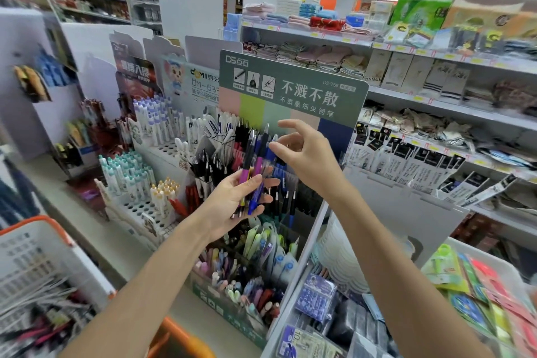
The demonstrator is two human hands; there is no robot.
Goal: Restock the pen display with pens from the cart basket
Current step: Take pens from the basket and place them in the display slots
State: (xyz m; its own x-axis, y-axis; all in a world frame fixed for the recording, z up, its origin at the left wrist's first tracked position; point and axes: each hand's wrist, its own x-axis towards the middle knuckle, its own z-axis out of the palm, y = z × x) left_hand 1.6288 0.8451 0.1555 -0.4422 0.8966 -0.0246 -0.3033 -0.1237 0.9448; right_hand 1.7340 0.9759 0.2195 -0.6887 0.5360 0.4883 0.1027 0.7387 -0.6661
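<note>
My left hand grips a bunch of several pens, purple and blue, held upright in front of the pen display with the green header card. My right hand hovers just right of the pen tops, thumb and fingers spread, touching or nearly touching the tip of a blue pen. Behind the bunch, racks of black and blue pens stand in the display. The orange-rimmed cart basket at lower left holds more pens.
White tiered pen stands fill the shelf to the left. A box of pastel pens sits below my hands. Shelves of towels and socks run along the right, with packaged stationery at lower right.
</note>
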